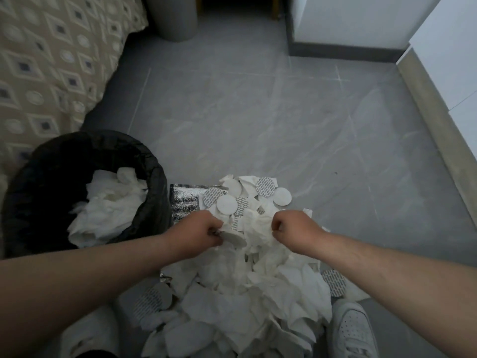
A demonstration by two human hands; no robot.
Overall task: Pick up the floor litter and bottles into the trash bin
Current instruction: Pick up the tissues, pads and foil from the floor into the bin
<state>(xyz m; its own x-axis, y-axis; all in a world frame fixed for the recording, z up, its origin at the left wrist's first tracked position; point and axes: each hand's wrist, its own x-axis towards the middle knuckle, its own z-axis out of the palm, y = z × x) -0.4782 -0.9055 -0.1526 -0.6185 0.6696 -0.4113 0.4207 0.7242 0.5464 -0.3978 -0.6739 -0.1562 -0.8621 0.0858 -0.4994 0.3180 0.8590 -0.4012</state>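
A: On the grey tiled floor, right in front of the person, what lies there?

B: A litter pile of crumpled white paper and round discs; some discs are plain white, some printed with grey dashes; the pile rests on a silvery foil sheet, whose corner shows at its far left.

A: And the hands?

B: Both reach into the far part of the pile; the left hand has its fingers curled and pinches a round disc by its edge; the right hand is clenched round a crumpled tissue, which lies between the two hands.

A: Where is the trash bin?

B: It stands to the left, just beside the foil sheet; a black liner covers its rim and walls; white tissues lie heaped inside.

A: Anything else?

B: A white shoe at the pile's near right edge; a patterned beige bedspread behind the bin; a grey cylinder standing far off by the bed; white cabinet fronts along the right.
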